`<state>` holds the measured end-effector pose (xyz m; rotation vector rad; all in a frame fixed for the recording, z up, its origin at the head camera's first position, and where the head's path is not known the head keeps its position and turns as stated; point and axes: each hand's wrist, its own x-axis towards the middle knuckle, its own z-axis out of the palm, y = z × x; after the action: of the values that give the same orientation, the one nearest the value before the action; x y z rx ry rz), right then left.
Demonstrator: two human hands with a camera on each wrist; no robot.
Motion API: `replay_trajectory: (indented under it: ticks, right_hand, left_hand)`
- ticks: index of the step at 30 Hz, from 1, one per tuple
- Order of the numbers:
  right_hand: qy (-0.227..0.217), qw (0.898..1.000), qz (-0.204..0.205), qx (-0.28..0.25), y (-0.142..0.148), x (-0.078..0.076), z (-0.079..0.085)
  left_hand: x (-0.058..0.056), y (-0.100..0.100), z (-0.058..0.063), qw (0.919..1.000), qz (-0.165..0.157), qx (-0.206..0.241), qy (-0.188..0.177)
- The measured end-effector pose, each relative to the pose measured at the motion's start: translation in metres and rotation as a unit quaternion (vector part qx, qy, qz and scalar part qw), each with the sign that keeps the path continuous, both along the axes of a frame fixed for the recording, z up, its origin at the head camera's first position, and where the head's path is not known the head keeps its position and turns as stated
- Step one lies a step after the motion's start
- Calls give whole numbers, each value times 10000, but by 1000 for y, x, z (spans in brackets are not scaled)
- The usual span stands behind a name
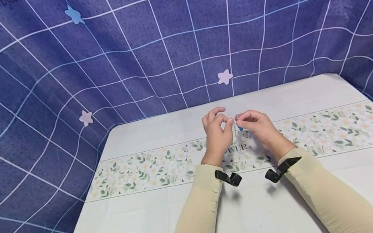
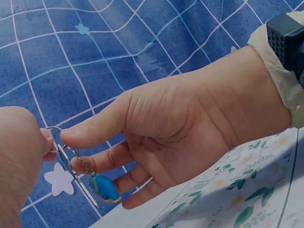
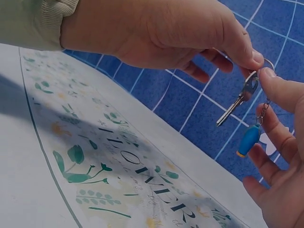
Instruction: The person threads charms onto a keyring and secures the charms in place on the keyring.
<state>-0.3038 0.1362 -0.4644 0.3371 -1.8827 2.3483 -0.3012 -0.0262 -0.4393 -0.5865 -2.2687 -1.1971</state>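
Observation:
A metal key ring (image 3: 270, 61) is held up between both hands above the table. My left hand (image 1: 217, 134) pinches it between thumb and index finger, its other fingers spread. Opposite, my right hand (image 1: 259, 126) pinches the ring with thumb and fingertips, which partly hide it. From the ring hangs a silver key (image 3: 231, 111), blade pointing down. Beside the key, a short chain (image 2: 84, 163) carries a small blue charm (image 3: 249, 140) with an orange-yellow lower edge. The fingertips of both hands nearly meet at the ring.
A white table (image 1: 145, 225) lies below, crossed by a printed band of flowers and lettering (image 1: 165, 164). A blue curtain (image 1: 147, 53) with grid lines and stars hangs behind and at the sides. Black camera mounts (image 1: 231, 178) are strapped over both sleeves.

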Motion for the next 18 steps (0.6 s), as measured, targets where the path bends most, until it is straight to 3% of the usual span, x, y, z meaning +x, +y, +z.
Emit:
replay_trajectory:
  ticks: [9,18]
  right_hand:
    - [-108,9990,179,-393,2,-1,-3]
    - [135,9991,-395,104,-2,1,0]
  left_hand:
    - [1,1,2,9996,-148,176,-148]
    - [1,0,1,9999,-142,-83,30]
